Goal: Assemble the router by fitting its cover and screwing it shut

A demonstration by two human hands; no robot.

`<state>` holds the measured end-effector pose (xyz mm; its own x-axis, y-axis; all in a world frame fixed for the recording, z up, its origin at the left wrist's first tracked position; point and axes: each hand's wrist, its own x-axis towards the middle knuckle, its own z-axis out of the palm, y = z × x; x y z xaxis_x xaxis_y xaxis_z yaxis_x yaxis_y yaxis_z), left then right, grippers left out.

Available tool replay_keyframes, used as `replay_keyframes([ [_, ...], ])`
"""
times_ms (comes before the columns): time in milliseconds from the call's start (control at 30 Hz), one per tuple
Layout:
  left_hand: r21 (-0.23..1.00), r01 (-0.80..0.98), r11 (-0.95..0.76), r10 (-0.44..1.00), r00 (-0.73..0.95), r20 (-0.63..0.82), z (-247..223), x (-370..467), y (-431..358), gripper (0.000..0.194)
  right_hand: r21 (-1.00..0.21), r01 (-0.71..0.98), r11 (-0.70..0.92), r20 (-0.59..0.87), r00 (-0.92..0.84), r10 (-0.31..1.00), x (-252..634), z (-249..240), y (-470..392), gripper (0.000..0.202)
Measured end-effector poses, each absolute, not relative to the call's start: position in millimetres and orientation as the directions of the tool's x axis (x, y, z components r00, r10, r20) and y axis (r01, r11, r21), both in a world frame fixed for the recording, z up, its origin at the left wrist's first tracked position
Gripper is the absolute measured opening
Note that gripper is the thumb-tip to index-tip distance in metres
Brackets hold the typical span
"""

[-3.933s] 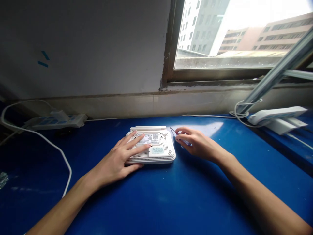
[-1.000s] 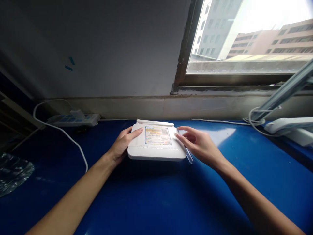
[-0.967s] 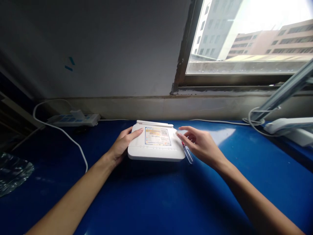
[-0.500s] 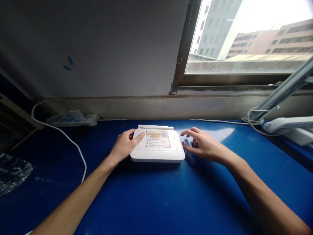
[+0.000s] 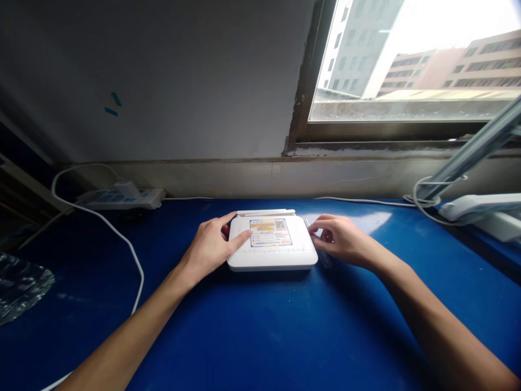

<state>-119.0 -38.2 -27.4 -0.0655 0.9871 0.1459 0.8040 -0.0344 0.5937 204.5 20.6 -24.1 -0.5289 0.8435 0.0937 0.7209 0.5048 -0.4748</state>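
A white router [image 5: 272, 258] lies flat on the blue table, a printed label on its top and its antennas [image 5: 266, 212] folded along the back edge. My left hand [image 5: 208, 244] grips the router's left side, thumb on the top face and forefinger reaching to the back corner. Beside the right edge lies what looks like a slim screwdriver [image 5: 325, 260] with a clear handle; its thin shaft points away from me. My right hand [image 5: 340, 237] has thumb and fingertips closed around its middle, which hides that part.
A white power strip [image 5: 122, 199] with a plugged-in adapter stands at the back left, its white cable [image 5: 118, 232] looping forward. Clear plastic [image 5: 24, 288] lies at the far left. A metal lamp arm [image 5: 468, 155] and white base [image 5: 480, 212] stand at the right, beneath the window.
The router has shifted slightly to the right with my left hand. The fingers of my right hand have drawn together on the screwdriver, which has also moved a little right.
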Motion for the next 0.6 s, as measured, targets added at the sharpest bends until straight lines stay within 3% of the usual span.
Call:
replay_keyframes([
  [167, 0.56, 0.827, -0.055, 0.992, -0.017, 0.123, -30.4, -118.3, -36.7, 0.097, -0.459, 0.728, 0.509, 0.105, -0.525, 0.845, 211.4, -29.8, 25.7, 0.02],
  [600, 0.608, 0.793, -0.05, 0.996, -0.003, 0.086, -29.2, -124.4, -34.3, 0.079, -0.494, 0.73, 0.472, 0.058, -0.514, 0.856, 214.0, -28.2, 25.7, 0.02],
])
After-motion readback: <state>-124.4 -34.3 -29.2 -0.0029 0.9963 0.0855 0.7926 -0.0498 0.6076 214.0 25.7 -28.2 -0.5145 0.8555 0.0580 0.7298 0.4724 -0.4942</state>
